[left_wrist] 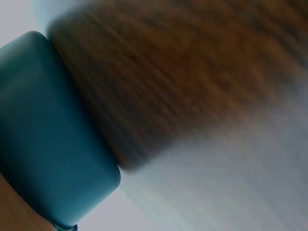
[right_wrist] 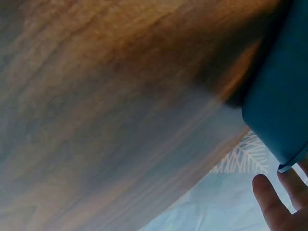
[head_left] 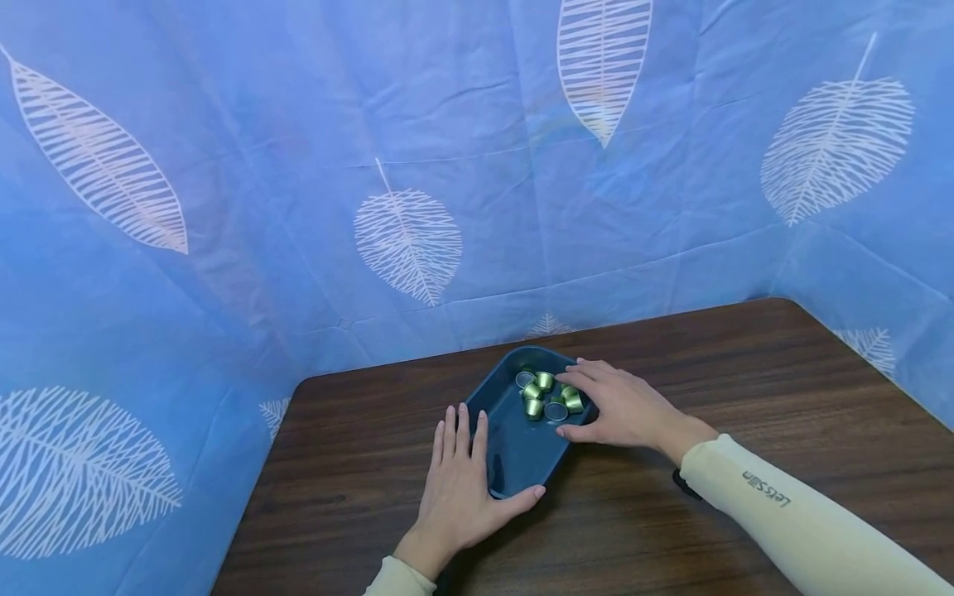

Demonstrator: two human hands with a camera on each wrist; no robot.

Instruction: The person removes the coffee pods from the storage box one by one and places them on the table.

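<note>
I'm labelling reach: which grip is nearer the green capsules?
Right. The right grip is at the right rim of the tray, close beside the green capsules; the left grip is at the tray's near end, farther away.

A deep teal-blue tray [head_left: 514, 447], oblong with rounded corners and smooth walls, lies slantwise on a dark wooden tabletop [head_left: 320, 480], its mouth upward; the left hand [head_left: 455, 497] spreads along its left side with the thumb by the near end, while the right hand [head_left: 629, 407] reaches over its right rim towards the far end. Small, shiny green capsules [head_left: 533, 408], cup-shaped, are bunched inside that far end; some lie tipped on their sides, others turn round silvery faces to view; the nearer part of the tray's floor is bare.
</note>
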